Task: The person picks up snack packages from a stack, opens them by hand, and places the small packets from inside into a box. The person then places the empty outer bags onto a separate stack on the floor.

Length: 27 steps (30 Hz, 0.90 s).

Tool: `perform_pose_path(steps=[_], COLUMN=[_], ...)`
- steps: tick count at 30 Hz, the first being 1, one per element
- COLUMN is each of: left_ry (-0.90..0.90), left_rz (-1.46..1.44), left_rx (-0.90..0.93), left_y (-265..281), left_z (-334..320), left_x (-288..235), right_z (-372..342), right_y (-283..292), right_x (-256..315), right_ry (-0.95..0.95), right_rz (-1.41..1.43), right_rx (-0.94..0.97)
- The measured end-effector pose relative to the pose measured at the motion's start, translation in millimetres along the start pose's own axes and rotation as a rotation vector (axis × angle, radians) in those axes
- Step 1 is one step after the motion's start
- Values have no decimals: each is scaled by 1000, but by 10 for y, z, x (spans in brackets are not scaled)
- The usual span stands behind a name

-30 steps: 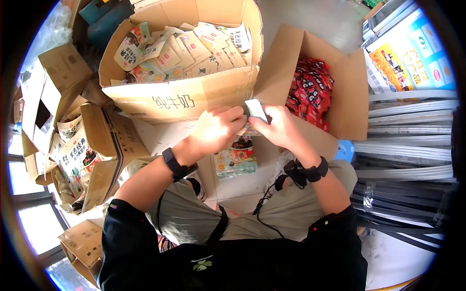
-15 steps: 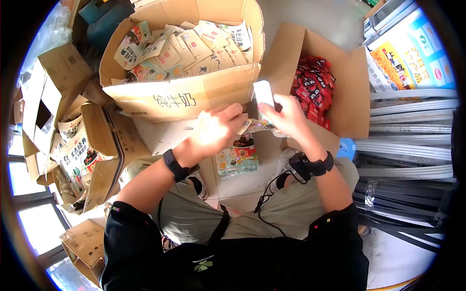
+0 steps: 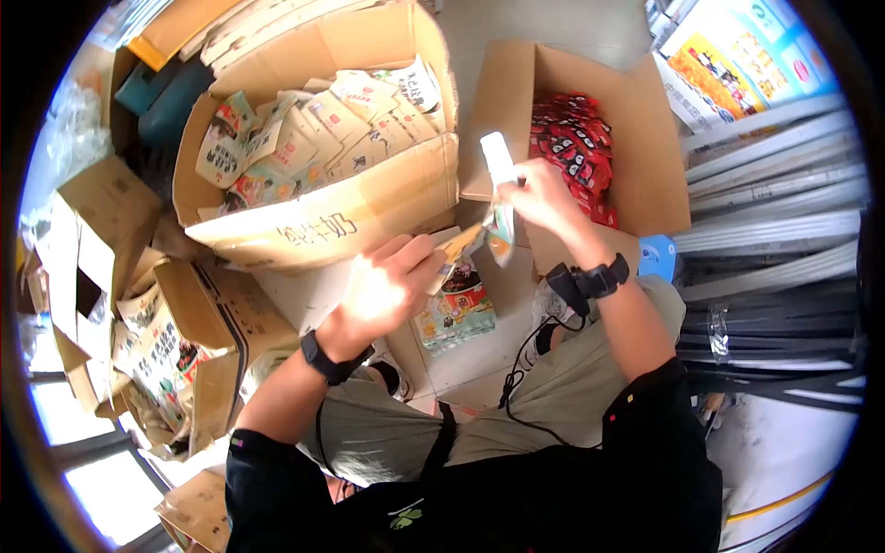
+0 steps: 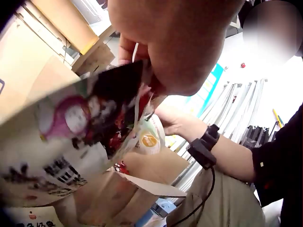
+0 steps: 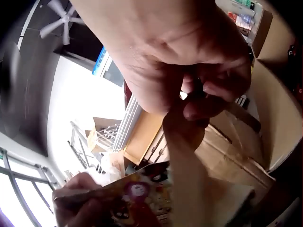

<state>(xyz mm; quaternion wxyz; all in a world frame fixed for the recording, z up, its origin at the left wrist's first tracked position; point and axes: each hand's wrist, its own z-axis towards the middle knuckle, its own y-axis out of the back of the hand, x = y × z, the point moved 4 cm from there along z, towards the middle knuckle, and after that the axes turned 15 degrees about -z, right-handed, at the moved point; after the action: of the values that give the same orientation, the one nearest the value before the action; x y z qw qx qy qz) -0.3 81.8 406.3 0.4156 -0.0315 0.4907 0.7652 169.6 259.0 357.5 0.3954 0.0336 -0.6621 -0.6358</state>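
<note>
My left hand (image 3: 383, 286) grips a flat printed pouch (image 3: 458, 247) by its edge. In the left wrist view the pouch shows a pink cartoon figure and dark lettering. Up and to the right, my right hand (image 3: 544, 198) pinches a long pale packet (image 3: 496, 158). Its white end sticks up above the fingers, while a greenish printed end hangs below, close to the pouch. In the right wrist view the pale packet hangs from curled fingers and overlaps the pouch. Below the hands, a stack of printed pouches (image 3: 454, 318) lies on the floor between the feet.
A large carton (image 3: 313, 221) full of beige pouches stands ahead on the left. Another carton (image 3: 645, 184), holding red sachets (image 3: 573, 152), stands to its right. An open box (image 3: 207, 309) of pouches sits at the left. Bundled white strips (image 3: 774, 194) lie along the right side.
My hands have drawn apart, the left going down and leftward, the right slightly up. The pouch now stands more upright, and the pale packet's printed end hangs down. The head view has turned.
</note>
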Motion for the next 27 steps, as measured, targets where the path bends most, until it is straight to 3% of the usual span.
perform_pose_path(steps=[2,4,6,8,11,13,14,16,18,20,22,24,26,27], left_ry=[-30,-69,-35,32,91,248,305,304,361,325,418,626,685,691], left_rz=[16,-18,-61,-91,-112,-181,-194,-273,-409,-341,-452,-827,-930,-1002], left_rx=[5,-89,-182,-205,-265,-363,-383,-446,-481,-477,-539,-692,-879,-909], left_y=[75,180,274,365,384,419,437,422,428,420,395,342,302,277], left_z=[-20,-19,-50,-58,-75,-83,-62,-77,-41,-46,-61,-78,-69,-77], left_x=[-33,-71,-42,-17,13,91,110,239,250,353,492,531,625,692], right_z=[85,166,140,124,74,9,-10,-153,-209,-145,-157,-239,-312,-307], right_y=[134,220,383,507,619,646,608,567,586,364,280,252,157,173], right_x=[-305,-544,-677,-721,-614,-498,-529,-394,-187,-244,-164,-33,16,41], right_ry=[-167,-184,-384,-437,-379,-321,-301,-354,-224,-54,-150,-168,-11,112], right_rz=[-43,24,82,309,243,267,332,448,451,546,659,891,1012,875], right_rx=[-34,63,-5,135,84,10,80,0,53,135,371,442,444,555])
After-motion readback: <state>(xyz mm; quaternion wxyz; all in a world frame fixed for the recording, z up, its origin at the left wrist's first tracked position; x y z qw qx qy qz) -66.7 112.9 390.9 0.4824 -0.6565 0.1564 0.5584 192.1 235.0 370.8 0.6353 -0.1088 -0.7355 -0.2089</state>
